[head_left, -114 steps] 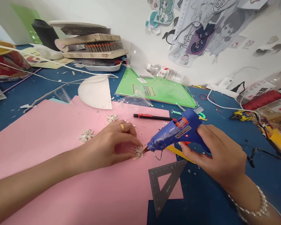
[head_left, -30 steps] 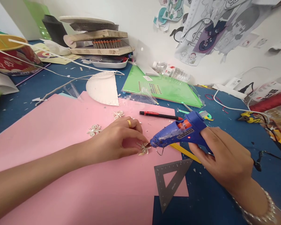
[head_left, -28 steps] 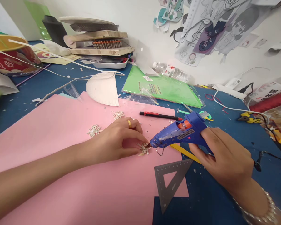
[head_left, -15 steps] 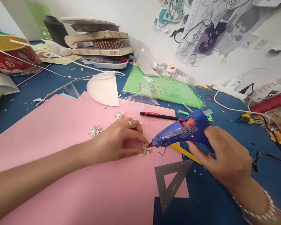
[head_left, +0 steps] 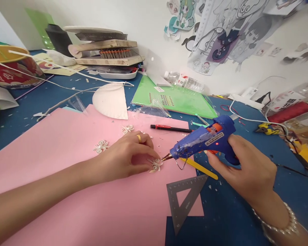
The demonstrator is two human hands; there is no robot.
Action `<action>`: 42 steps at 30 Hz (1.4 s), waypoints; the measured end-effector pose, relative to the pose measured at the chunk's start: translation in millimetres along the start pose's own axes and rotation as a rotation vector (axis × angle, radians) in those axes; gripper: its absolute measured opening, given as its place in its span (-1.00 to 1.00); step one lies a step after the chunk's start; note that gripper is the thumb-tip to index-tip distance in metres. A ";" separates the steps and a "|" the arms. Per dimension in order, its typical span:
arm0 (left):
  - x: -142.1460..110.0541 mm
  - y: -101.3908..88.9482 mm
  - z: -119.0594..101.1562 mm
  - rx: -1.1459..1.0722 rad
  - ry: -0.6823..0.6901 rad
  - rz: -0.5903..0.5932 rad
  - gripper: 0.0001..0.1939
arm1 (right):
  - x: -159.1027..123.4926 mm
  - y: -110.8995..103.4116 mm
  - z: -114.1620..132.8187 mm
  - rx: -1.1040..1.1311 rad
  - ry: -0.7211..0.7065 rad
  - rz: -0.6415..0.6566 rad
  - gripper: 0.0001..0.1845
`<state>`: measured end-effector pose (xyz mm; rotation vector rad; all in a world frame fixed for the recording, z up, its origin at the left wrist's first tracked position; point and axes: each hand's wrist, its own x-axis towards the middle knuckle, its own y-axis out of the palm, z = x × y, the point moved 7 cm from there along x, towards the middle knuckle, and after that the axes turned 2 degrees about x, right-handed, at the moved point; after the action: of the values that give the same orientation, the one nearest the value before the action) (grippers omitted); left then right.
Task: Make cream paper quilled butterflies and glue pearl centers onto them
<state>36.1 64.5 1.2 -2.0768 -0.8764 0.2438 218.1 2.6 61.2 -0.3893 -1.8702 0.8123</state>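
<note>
My left hand [head_left: 135, 153], a gold ring on one finger, pinches the edge of a small white curled ornament [head_left: 156, 164] lying on pink paper [head_left: 113, 205]. In my right hand [head_left: 251, 167] is a blue hot glue gun [head_left: 202, 140] with a small red light lit. Its metal nozzle points left, just right of the ornament, with a small gap between them. Two similar curled ornaments, a nearer one [head_left: 101, 146] and a farther one [head_left: 127, 129], rest on the paper beyond my left hand.
A grey set square [head_left: 184, 201] lies at the paper's right edge, near a yellow stick [head_left: 200, 169]. Behind are a black pen [head_left: 169, 128], a white half-disc [head_left: 111, 100] and a green packet [head_left: 174, 99]. Yellow-handled pliers [head_left: 267, 129] and cables lie at the right.
The glue gun has drawn back slightly to the right, so its nozzle stands off the ornament. My left hand keeps its pinch. The whole view has shifted a little.
</note>
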 end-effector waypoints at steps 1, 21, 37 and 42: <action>-0.2 -0.1 0.4 -0.002 -0.004 -0.006 -0.81 | 0.2 0.4 -0.9 0.000 0.009 0.003 -0.79; -10.2 -3.3 2.4 0.064 -0.013 -0.045 -0.81 | -5.1 0.4 -81.5 -0.003 0.462 -0.114 -0.67; -9.0 -9.9 -4.6 0.169 -0.005 -0.098 -0.86 | -58.7 56.5 -182.6 -0.074 1.050 0.379 -0.68; -9.0 -10.1 -3.9 0.145 -0.008 -0.100 -0.85 | -73.1 76.4 -185.7 -0.082 1.097 0.530 -0.69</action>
<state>26.1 60.0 10.2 -1.8935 -0.9367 0.2544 409.3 80.9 6.6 -1.1441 -0.7653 0.6384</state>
